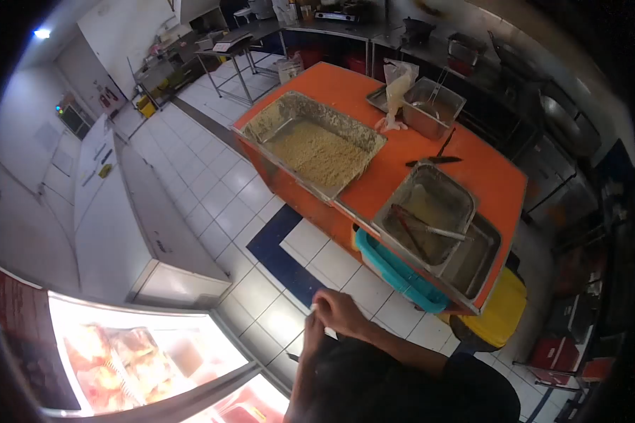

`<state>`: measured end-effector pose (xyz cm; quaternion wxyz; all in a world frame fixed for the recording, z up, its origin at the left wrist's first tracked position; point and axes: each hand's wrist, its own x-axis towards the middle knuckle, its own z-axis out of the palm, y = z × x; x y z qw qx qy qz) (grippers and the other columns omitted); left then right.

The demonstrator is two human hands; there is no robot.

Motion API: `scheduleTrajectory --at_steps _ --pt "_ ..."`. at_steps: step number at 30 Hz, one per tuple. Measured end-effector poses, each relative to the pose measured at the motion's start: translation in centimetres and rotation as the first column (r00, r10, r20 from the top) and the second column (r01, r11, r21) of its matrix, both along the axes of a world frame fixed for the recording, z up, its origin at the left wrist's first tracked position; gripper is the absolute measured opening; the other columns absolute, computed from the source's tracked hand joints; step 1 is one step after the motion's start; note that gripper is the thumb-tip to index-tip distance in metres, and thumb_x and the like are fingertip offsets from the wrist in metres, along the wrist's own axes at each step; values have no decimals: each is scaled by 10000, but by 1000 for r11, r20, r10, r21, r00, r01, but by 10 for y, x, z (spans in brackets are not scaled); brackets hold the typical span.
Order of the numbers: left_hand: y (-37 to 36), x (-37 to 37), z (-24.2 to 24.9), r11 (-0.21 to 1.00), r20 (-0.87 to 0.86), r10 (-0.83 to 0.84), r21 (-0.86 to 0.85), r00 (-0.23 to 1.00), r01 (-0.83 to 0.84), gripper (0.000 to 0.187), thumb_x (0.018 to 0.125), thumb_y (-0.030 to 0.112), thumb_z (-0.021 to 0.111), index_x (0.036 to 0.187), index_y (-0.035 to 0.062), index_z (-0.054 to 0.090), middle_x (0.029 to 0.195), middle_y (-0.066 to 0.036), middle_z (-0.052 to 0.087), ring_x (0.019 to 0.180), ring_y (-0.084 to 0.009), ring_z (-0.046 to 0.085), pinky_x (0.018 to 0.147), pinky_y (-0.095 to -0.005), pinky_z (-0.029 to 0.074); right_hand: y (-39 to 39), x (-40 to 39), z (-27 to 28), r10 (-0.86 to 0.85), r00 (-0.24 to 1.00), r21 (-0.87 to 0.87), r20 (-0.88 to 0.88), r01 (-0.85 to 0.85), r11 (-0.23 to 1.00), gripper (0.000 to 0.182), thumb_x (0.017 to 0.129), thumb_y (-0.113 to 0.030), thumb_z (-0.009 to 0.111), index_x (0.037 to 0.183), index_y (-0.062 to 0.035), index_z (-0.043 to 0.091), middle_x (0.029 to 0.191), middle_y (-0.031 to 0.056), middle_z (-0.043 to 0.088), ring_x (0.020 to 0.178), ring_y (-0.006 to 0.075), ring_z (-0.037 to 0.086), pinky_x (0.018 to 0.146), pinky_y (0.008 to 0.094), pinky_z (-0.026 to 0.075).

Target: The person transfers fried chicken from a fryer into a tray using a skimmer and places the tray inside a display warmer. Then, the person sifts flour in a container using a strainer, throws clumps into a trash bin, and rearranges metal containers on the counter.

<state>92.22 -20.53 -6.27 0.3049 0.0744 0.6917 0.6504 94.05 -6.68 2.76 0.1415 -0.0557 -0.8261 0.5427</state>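
My right hand (339,312) and my left hand (314,328) meet in front of my body, above the tiled floor. The right hand's fingers are curled over the tips of the left. A small white bit (313,308) shows at the fingers; its kind cannot be made out. The left fingers are mostly hidden behind the right hand. Both hands are apart from the orange table (374,176) ahead and the lit display case (222,331) at lower left, which holds several pale and pinkish packs (137,359).
On the table stand a large tray of crumbly breading (320,149), a metal pan with tongs (437,229), a deep container (441,116) and a plastic bag (400,84). Below are a teal tub (395,275) and a yellow bin (497,317). A white chest (120,204) stands left.
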Motion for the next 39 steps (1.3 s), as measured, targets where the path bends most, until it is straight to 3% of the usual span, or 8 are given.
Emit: scheduleTrajectory --at_steps 10,14,17,18,26,30,33,39 --pt "24 -265 34 838 553 155 366 819 -405 720 911 485 507 1427 67 228 1416 -198 328 1240 -316 420 1007 -436 418 -34 -203 26 -2 973 180 -231 45 983 159 856 -64 582 1001 -16 538 912 170 581 841 342 602 715 385 504" --pt "52 -373 67 797 345 74 543 936 -263 599 941 394 461 1456 197 227 1415 -78 345 1254 -291 379 939 -486 401 -31 -264 38 16 1000 45 -22 -15 999 90 860 -65 584 945 -41 566 882 142 583 822 320 606 693 364 490" --pt "111 -446 64 947 -494 -147 181 857 267 534 957 313 455 1418 93 300 1344 -64 443 1189 -270 462 923 -410 432 9 -291 44 -291 952 -33 94 295 955 90 841 -47 602 926 -24 583 872 127 588 827 265 620 719 327 490" --pt "134 -462 62 926 -251 -185 278 950 254 479 959 275 454 1373 56 355 1294 -72 486 1149 -249 497 920 -363 438 31 -291 43 -376 925 -38 55 379 925 88 832 -42 609 915 -20 591 874 115 593 835 242 618 743 329 488" --pt "280 -607 -23 752 116 -546 504 830 424 361 951 221 482 1243 9 478 1198 -148 543 1107 -199 545 881 -280 476 304 -147 39 -966 191 95 -173 980 176 131 831 -2 550 942 -41 609 824 6 596 748 103 549 675 247 447" --pt "342 -674 -71 877 202 -461 249 864 410 425 929 262 509 1268 11 462 1170 -118 538 1007 -176 544 790 -278 482 504 6 -105 -935 144 123 -324 986 109 214 855 -127 590 1037 -16 573 936 78 602 867 197 558 775 335 456" --pt "369 -722 -110 949 250 -306 7 919 315 474 912 292 529 1287 13 451 1148 -95 535 933 -159 543 722 -277 487 611 97 -212 -983 -34 749 -180 643 -159 318 790 -139 610 1076 -9 554 876 141 619 799 223 597 687 319 481" --pt "416 -705 -155 897 -232 -212 -431 949 95 475 905 332 535 1271 33 482 1147 -108 553 969 -205 543 756 -318 480 647 132 -286 -973 -104 910 206 386 151 390 737 -131 606 1106 -20 543 781 155 624 699 228 613 587 313 489"
